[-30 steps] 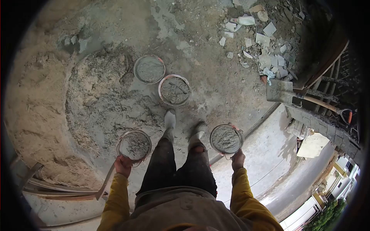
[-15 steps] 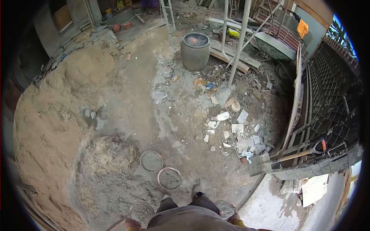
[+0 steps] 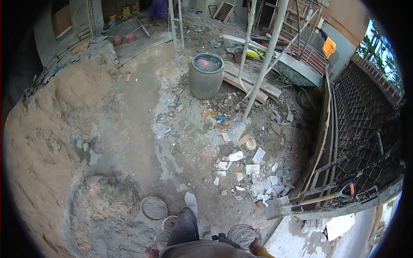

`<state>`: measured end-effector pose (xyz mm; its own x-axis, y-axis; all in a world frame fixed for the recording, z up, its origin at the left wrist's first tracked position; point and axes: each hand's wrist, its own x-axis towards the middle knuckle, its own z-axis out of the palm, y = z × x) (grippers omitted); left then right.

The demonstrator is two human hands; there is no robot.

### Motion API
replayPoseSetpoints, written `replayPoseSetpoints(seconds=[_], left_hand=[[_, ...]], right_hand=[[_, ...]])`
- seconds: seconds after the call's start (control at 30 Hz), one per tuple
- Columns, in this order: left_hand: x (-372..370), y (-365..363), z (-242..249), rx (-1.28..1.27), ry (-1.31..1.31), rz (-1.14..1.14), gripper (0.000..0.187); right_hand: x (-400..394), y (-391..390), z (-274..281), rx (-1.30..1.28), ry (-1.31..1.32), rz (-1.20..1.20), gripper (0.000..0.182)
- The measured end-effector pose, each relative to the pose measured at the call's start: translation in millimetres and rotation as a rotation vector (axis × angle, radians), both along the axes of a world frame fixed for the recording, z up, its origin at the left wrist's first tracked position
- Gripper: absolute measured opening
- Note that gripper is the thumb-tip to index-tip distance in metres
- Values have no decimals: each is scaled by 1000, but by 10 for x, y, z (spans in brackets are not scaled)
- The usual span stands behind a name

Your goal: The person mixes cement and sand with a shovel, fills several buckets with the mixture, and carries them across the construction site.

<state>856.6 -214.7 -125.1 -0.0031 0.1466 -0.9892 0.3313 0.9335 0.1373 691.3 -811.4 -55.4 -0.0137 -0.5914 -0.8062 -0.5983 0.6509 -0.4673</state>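
At the bottom edge, my right hand point(image 3: 255, 246) is closed on the rim of a round bucket point(image 3: 243, 235) filled with grey mortar. On the other side of my body, my left hand point(image 3: 150, 252) is at the edge of another mortar bucket point(image 3: 162, 239), its fingers closed and partly hidden. A third full bucket point(image 3: 154, 208) stands on the ground beside the mortar heap point(image 3: 107, 202). Partly behind my leg point(image 3: 185, 228) is a further bucket point(image 3: 169, 222).
A sand pile point(image 3: 38, 142) fills the left side. Ahead are a water barrel point(image 3: 206, 76), a metal pole point(image 3: 264, 64) and broken tiles point(image 3: 253, 169). A shovel point(image 3: 320, 200) lies at the right by the wall. Someone in purple point(image 3: 158, 9) is far back.
The view has moved forward, and one foot is now stepping ahead. The bucket at my right hand has come forward with me, as has the one at my left.
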Motion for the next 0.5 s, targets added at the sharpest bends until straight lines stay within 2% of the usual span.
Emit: replayPoseSetpoints(seconds=[0.03, 0.13, 0.17, 0.23, 0.3, 0.33, 0.37, 0.4, 0.47, 0.5], left_hand=[[183, -64, -76, -12, -1, 15, 32], [823, -131, -234, 1099, -334, -759, 24], [1107, -151, -239, 1096, -333, -748, 24], [1436, -89, -263, 279, -134, -220, 24], [2376, -446, -175, 231, -145, -168, 28], [2354, -387, 6, 187, -147, -121, 35], [2318, -264, 188, 146, -150, -71, 42], [2594, -150, 95, 188, -224, -130, 49], [3176, -267, 536, 233, -220, -99, 48], [3488, -343, 801, 271, -208, -83, 48]], right_hand=[[229, -4, 7, -96, 13, 160, 32], [1002, -195, -57, -130, 14, 213, 31], [1243, -241, -22, -139, 20, 233, 31], [1781, -321, 103, -133, 64, 269, 31], [2377, -418, 155, -154, 67, 307, 31], [2733, -431, 182, -164, 69, 329, 31], [2706, -578, 90, -171, 71, 356, 32], [3024, -574, 80, -176, 74, 384, 32], [3438, -679, -30, -183, 80, 433, 32], [4418, -237, -82, -189, 86, 457, 33]])
